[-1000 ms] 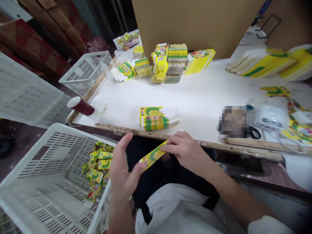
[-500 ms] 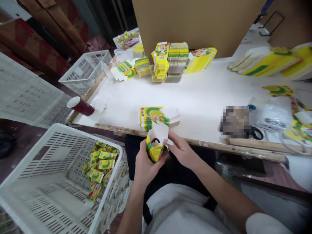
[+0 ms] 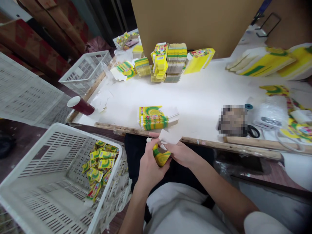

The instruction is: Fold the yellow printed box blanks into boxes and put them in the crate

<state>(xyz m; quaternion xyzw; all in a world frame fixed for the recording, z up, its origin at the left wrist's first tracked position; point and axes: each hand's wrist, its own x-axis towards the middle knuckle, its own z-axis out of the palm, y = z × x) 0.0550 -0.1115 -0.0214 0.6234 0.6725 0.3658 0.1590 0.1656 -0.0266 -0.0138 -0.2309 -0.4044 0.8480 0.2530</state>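
A yellow and green carton (image 3: 162,157) with white inner flaps standing up is between my hands, in front of the table's near edge. My left hand (image 3: 151,162) wraps round its left side, fingers closed on it. My right hand (image 3: 181,154) grips the carton's right side by the white flaps, its fingertips partly hidden. Just beyond, on the white table (image 3: 200,97), lies a stack of flat yellow and green cartons (image 3: 153,117).
At the lower left a white crate (image 3: 58,130) holds several small yellow packs. A dark red cup (image 3: 84,106) lies tilted at the table's left edge. Bundled cartons (image 3: 175,58) stand by the brown board (image 3: 195,26). Black scissors handles (image 3: 253,131) lie to the right.
The carton has tilted and moved slightly right in my hands. Its white flaps now point up to the right, and my left fingers have come up to the flaps.
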